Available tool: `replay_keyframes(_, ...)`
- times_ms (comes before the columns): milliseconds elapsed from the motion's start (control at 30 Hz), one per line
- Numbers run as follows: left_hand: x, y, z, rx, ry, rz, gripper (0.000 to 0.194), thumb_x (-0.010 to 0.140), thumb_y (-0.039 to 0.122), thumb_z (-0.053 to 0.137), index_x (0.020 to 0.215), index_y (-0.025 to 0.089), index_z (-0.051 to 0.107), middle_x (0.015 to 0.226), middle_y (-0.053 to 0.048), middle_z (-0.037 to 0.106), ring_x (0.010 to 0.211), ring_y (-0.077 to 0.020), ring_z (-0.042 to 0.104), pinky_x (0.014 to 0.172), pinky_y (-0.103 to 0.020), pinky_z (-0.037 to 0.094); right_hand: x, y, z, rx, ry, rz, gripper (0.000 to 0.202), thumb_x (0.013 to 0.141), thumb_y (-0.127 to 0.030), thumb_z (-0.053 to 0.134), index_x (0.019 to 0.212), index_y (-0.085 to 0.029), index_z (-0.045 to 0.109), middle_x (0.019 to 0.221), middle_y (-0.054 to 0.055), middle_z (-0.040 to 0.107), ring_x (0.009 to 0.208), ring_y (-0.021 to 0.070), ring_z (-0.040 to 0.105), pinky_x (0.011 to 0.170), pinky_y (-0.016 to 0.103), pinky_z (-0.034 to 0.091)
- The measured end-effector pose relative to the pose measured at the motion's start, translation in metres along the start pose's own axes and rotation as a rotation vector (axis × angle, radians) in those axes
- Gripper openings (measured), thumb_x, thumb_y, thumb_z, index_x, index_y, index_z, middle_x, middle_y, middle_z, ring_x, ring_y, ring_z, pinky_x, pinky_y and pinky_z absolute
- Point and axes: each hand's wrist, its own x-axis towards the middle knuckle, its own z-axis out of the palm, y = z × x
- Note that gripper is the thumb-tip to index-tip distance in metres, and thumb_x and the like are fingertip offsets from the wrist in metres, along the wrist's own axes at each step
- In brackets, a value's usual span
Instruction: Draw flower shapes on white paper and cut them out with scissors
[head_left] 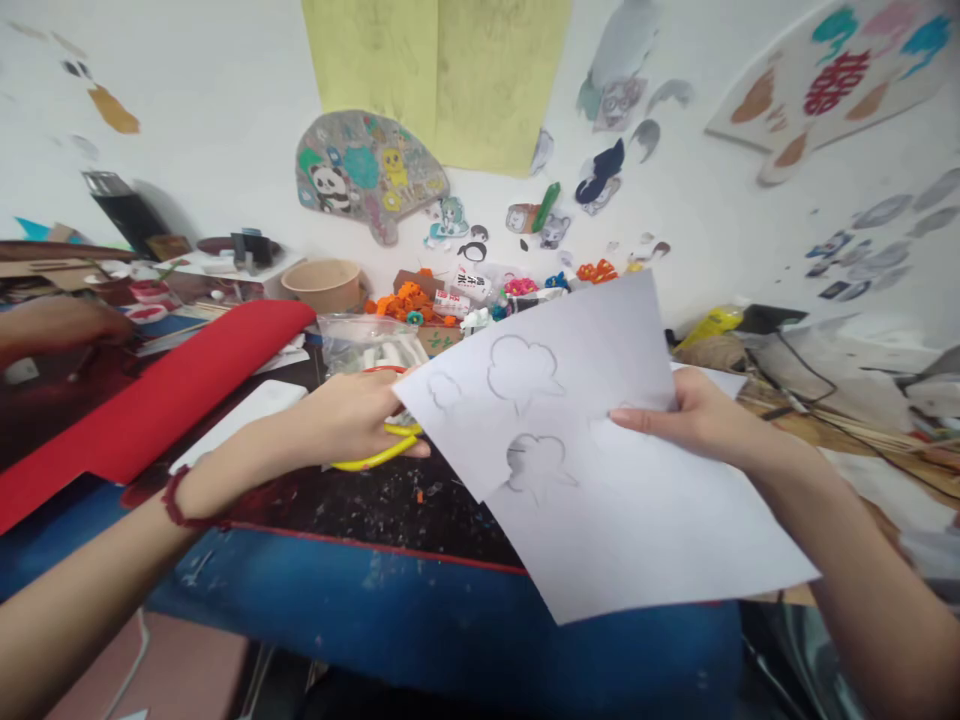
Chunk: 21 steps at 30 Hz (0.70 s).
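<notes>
In my right hand (697,412) is a white paper sheet (615,520), pinched near its right edge with the thumb on top. Several cloud-like outlines in pencil mark it, one of them shaded along its left side. A cut or fold breaks the sheet's lower left edge. My left hand (349,415), with a dark red bracelet at the wrist, is closed on scissors (375,455) with yellow and red handles. The paper's left corner lies by its fingers, and the blades are hidden from view.
Another person's hand (67,330) is at far left. Red material (202,380) lies across the dark, blue-edged table (360,590). A white phone-like slab (240,420) sits under my left forearm. Behind are a plastic bag (367,340), a tan bowl (322,285) and orange craft pieces (405,303).
</notes>
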Motion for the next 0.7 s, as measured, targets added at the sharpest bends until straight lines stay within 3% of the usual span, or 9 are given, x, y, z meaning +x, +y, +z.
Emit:
replay_keyframes(100, 0.000, -0.013, -0.001, 0.004, -0.073, -0.065, 0.047, 0.078, 0.054, 0.065, 0.112, 0.023, 0.054, 0.112, -0.010, 0.069, 0.090, -0.0284, 0.066, 0.070, -0.033, 0.046, -0.002, 0.015, 0.003, 0.119, 0.142, 0.071, 0.037, 0.067, -0.048, 0.084, 0.076, -0.014, 0.073, 0.069, 0.006, 0.074, 0.056, 0.0208, 0.066, 0.047, 0.027, 0.051)
replay_keyframes(200, -0.001, -0.024, 0.004, -0.096, 0.008, -0.207, 0.039, 0.081, 0.056, 0.059, 0.098, 0.022, 0.048, 0.093, -0.007, 0.068, 0.075, -0.0231, 0.062, 0.064, -0.030, 0.042, -0.002, 0.026, 0.011, 0.262, 0.296, 0.098, 0.036, 0.063, -0.047, 0.087, 0.076, -0.016, 0.074, 0.072, 0.006, 0.075, 0.057, 0.0212, 0.068, 0.049, 0.029, 0.053)
replay_keyframes(267, -0.002, -0.028, 0.010, -0.192, 0.119, -0.326, 0.040, 0.078, 0.059, 0.061, 0.089, 0.023, 0.046, 0.079, -0.002, 0.063, 0.067, -0.0201, 0.058, 0.060, -0.029, 0.039, 0.001, 0.031, 0.017, 0.358, 0.358, 0.103, 0.035, 0.064, -0.046, 0.087, 0.083, -0.019, 0.076, 0.080, 0.007, 0.078, 0.061, 0.0229, 0.070, 0.053, 0.031, 0.055)
replay_keyframes(367, 0.003, -0.023, 0.020, -0.415, 0.414, -0.489, 0.043, 0.074, 0.059, 0.068, 0.080, 0.023, 0.044, 0.063, 0.004, 0.052, 0.055, -0.0144, 0.047, 0.053, -0.026, 0.032, 0.009, 0.039, 0.026, 0.424, 0.433, 0.057, 0.032, 0.065, -0.044, 0.086, 0.085, -0.021, 0.076, 0.087, 0.007, 0.079, 0.067, 0.0244, 0.072, 0.058, 0.032, 0.057)
replay_keyframes(467, 0.017, -0.005, 0.029, -0.635, 0.606, -0.480, 0.038, 0.085, 0.057, 0.057, 0.087, 0.024, 0.038, 0.065, 0.006, 0.053, 0.047, -0.0097, 0.040, 0.047, -0.025, 0.031, 0.021, 0.050, 0.036, 0.466, 0.449, 0.030, 0.034, 0.068, -0.044, 0.085, 0.089, -0.019, 0.075, 0.089, 0.007, 0.079, 0.073, 0.0266, 0.073, 0.062, 0.034, 0.058)
replay_keyframes(600, 0.047, 0.025, 0.042, -0.823, 0.611, -0.405, 0.045, 0.076, 0.048, 0.074, 0.090, 0.024, 0.039, 0.075, 0.003, 0.063, 0.053, -0.0096, 0.051, 0.052, -0.024, 0.040, 0.038, 0.066, 0.049, 0.528, 0.430, 0.011, 0.037, 0.068, -0.045, 0.085, 0.094, -0.020, 0.074, 0.090, 0.006, 0.080, 0.076, 0.0288, 0.074, 0.064, 0.037, 0.059)
replay_keyframes(700, 0.070, 0.034, 0.053, -0.979, 0.643, -0.306, 0.047, 0.071, 0.038, 0.079, 0.088, 0.024, 0.038, 0.082, 0.002, 0.066, 0.066, -0.0112, 0.058, 0.063, -0.025, 0.045, 0.048, 0.076, 0.057, 0.568, 0.421, -0.015, 0.036, 0.066, -0.046, 0.085, 0.089, -0.020, 0.074, 0.087, 0.007, 0.079, 0.074, 0.0291, 0.074, 0.064, 0.037, 0.059)
